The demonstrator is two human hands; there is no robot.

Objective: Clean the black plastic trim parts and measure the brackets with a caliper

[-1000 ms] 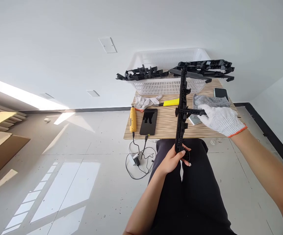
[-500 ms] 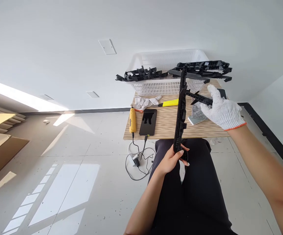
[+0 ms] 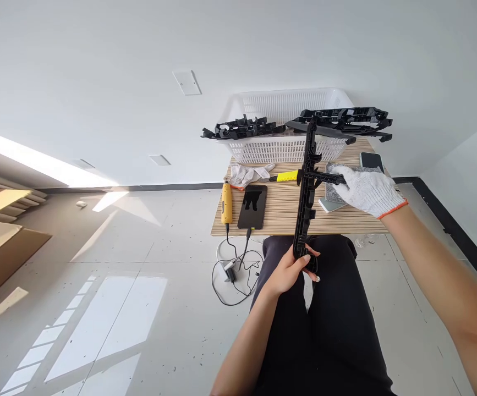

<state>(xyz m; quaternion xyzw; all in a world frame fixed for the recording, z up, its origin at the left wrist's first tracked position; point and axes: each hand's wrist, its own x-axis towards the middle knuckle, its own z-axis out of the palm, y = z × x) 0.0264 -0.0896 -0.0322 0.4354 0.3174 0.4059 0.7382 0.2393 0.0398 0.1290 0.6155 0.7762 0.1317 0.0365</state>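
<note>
My bare left hand (image 3: 290, 270) grips the lower end of a long black plastic bracket (image 3: 304, 203), just above my lap. The bracket stands nearly upright in view, its far end overlapping the basket's front. My right hand (image 3: 364, 190), in a white knitted glove with an orange cuff, is closed around the right end of a dark, textured bar (image 3: 324, 176). The bar's left end meets the bracket partway up; I cannot tell if it lies across it or is joined to it. The gloved fingertips are partly hidden.
Behind stands a white basket (image 3: 271, 151) with several black plastic parts (image 3: 242, 128) across it. On the striped table (image 3: 281, 217) lie a yellow corded rotary tool (image 3: 226, 203), a black tablet (image 3: 252, 208), a white glove (image 3: 244, 175), a yellow-handled knife (image 3: 286, 176) and a phone (image 3: 371, 161). Cables (image 3: 234, 275) trail on the floor.
My right hand has moved slightly down and its fingers have closed more around the bar. The bar now lies more level against the bracket. My left hand keeps its hold.
</note>
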